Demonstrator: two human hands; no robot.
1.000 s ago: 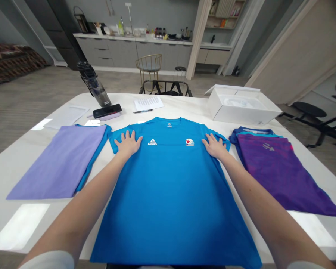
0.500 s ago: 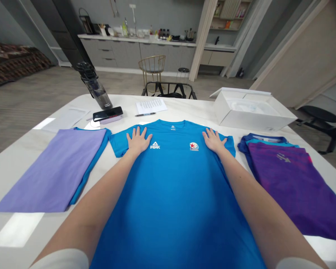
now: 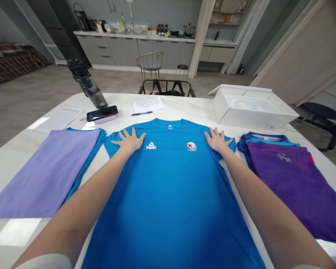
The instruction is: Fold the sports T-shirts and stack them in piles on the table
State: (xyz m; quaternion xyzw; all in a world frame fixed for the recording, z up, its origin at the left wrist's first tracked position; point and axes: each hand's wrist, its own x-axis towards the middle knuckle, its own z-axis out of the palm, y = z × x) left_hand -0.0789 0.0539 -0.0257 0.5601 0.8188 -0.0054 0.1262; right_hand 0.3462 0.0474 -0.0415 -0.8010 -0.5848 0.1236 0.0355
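Observation:
A blue T-shirt [image 3: 168,186] lies spread out on the white table [image 3: 193,106], collar at the far side, with a white PEAK logo and a round badge on its chest. My left hand [image 3: 129,142] rests flat on the shirt's left shoulder, fingers spread. On the right shoulder, near the sleeve, lies my right hand [image 3: 217,142], also with fingers apart. Neither hand grips the cloth. The shirt's bottom edge is out of view.
Folded lilac and blue shirts [image 3: 50,168] lie at left, a purple stack [image 3: 294,186] at right. Farther back are a bottle [image 3: 91,89], a phone [image 3: 102,113], a pen [image 3: 142,113], a printed sheet [image 3: 148,104] and an open white box [image 3: 252,112].
Both hands have slid slightly outward over the shoulders, my left hand toward the left sleeve. The shirt looks smoother and a little wider at the top. The view has shifted slightly.

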